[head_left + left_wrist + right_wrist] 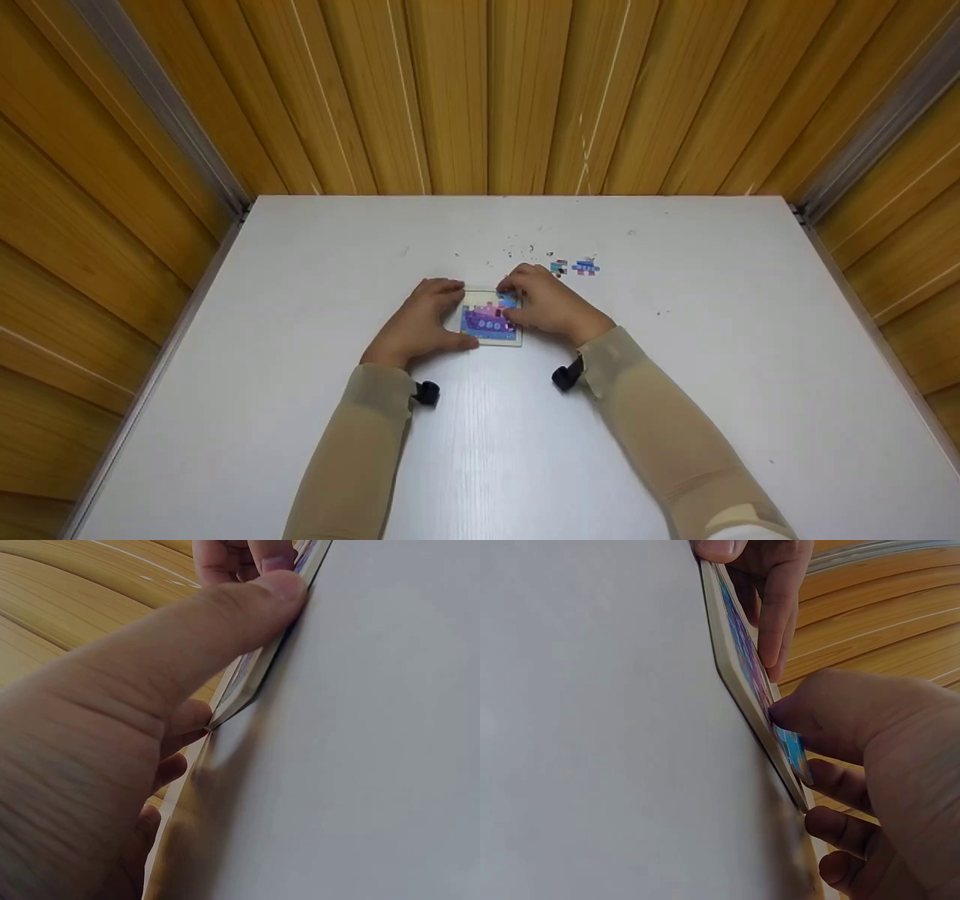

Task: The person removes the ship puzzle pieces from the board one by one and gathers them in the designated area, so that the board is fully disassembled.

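Resting on the smooth, faintly grained white surface point(480, 450), a thin, squarish puzzle board point(499, 344) with a pale rim lies just off centre toward six o'clock in the head view; ribbed, wood-patterned panels point(521, 97) rise at twelve o'clock. Its picture shows a purple-and-pink ship with pale round portholes above a blue band. From nine o'clock the left hand point(418, 321) clamps the board, thumb on the near edge, fingers on the far one. From three o'clock the right hand point(553, 304) pinches a blue piece point(790, 748) at the board's one o'clock corner. Two knobbed loose pieces point(586, 267) lie toward two o'clock.
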Demonstrator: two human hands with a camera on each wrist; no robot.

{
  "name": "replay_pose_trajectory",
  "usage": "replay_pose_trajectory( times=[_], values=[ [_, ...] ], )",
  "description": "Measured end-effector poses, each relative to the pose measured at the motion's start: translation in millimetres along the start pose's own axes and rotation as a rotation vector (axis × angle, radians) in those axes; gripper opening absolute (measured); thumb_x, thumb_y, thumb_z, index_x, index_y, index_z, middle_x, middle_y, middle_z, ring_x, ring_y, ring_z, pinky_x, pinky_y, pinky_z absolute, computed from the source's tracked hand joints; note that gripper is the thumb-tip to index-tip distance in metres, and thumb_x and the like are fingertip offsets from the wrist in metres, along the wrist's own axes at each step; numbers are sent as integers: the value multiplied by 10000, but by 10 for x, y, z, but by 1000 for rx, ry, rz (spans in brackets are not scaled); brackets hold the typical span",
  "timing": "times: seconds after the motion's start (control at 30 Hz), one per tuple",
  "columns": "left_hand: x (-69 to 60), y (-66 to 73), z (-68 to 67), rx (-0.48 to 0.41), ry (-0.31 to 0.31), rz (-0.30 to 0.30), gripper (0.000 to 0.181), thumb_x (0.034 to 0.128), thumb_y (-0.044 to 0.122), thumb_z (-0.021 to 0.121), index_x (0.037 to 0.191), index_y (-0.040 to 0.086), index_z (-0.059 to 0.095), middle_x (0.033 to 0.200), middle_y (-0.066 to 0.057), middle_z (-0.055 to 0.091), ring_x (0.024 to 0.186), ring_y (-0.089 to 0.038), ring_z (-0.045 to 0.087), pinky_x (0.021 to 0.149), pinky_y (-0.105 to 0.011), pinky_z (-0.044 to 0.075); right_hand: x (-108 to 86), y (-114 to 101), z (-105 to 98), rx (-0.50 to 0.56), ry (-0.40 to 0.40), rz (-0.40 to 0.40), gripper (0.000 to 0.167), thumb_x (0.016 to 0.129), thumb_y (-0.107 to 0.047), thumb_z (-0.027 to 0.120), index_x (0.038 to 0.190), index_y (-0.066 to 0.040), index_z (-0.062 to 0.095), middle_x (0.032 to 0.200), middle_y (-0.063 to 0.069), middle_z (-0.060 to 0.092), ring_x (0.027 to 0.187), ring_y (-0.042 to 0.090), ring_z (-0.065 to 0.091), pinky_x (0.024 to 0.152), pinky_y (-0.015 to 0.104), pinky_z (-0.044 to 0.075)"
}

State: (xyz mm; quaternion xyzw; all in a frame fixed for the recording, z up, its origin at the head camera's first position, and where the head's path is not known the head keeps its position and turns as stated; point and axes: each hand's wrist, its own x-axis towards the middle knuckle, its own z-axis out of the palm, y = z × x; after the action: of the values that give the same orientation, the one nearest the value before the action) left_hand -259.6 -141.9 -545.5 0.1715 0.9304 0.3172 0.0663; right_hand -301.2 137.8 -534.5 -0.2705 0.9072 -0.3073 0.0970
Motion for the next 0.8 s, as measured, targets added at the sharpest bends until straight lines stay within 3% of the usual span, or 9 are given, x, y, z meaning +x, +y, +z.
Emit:
replay_pose_trajectory(
  times=[0.3, 0.8],
  values=[
    [-16, 3, 12, -21, 0, -13, 1054, 801, 497, 1021, 1657, 85, 566, 1764, -11, 511, 1727, -289, 350, 1443, -487, 292, -4, 12, 13, 45, -1, 21, 414, 1013, -266, 822, 1396, -117, 765, 1399, 62, 665, 1315, 279, 579, 1224, 509, 507],
    [-20, 30, 3, 13, -3, -23, 1058, 808, 533, 1009, 1657, 82, 566, 1770, -4, 509, 1728, -278, 352, 1436, -487, 310, -11, 34, -3, 81, 1, 2, 422, 1009, -248, 812, 1406, -111, 774, 1391, 89, 686, 1330, 296, 579, 1247, 529, 484]
  ],
)
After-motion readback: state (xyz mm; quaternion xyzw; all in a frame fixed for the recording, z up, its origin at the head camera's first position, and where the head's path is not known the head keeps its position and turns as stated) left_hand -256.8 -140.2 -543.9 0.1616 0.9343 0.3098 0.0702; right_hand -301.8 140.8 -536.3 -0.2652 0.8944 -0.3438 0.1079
